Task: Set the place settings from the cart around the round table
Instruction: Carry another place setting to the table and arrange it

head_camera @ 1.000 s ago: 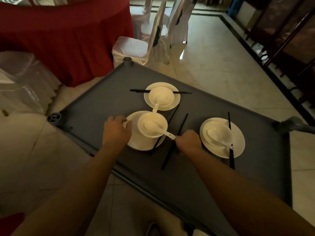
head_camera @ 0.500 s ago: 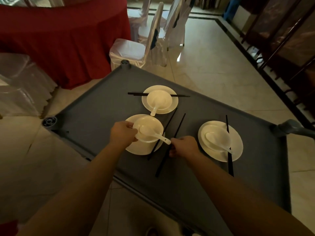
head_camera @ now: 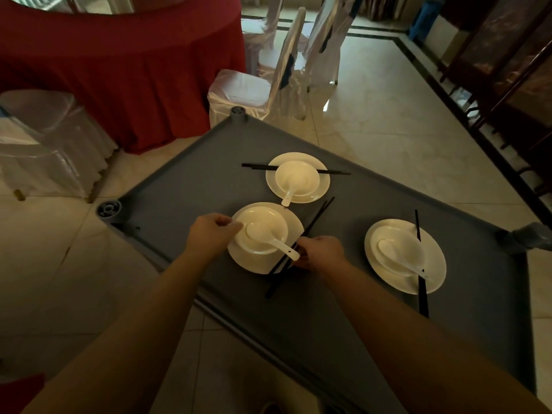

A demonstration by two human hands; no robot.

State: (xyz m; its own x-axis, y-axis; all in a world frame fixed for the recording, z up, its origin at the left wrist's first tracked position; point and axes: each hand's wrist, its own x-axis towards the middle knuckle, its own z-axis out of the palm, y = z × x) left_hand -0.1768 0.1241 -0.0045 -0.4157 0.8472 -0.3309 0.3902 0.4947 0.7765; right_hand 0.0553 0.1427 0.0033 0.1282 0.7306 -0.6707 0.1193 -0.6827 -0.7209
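White bowl (head_camera: 261, 230) gripped at its rim by left hand (head_camera: 210, 234); right hand (head_camera: 322, 252) pinches black chopsticks (head_camera: 301, 243).

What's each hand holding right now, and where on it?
Left hand grips the near bowl at its left rim. Right hand pinches the black chopsticks near their lower middle.

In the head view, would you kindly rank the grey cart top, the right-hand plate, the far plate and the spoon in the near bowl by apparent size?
1. Grey cart top.
2. Right-hand plate.
3. Far plate, though being farther from the camera may shrink it.
4. Spoon.
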